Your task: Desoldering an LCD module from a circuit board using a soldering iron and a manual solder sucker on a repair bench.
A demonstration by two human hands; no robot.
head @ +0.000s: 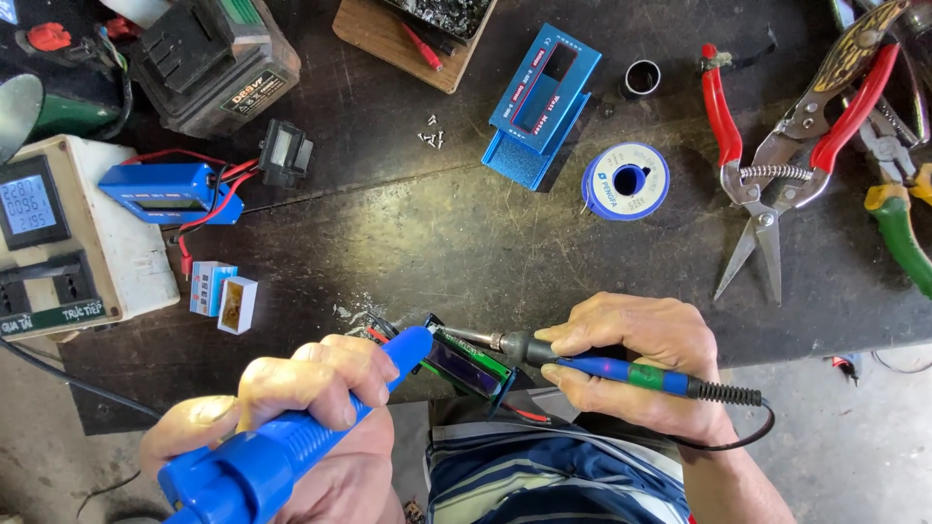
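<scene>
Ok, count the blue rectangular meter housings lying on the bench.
2. One blue meter housing lies at the left with red wires, beside the white socket box. The other lies open at top centre, above the solder spool. More may be hidden.

The left hand (291,408) is closed in a fist grip, thumb extended rearward, low left. The right hand (636,364) is held in a pen grip, fingers curled, wrist low right
</scene>
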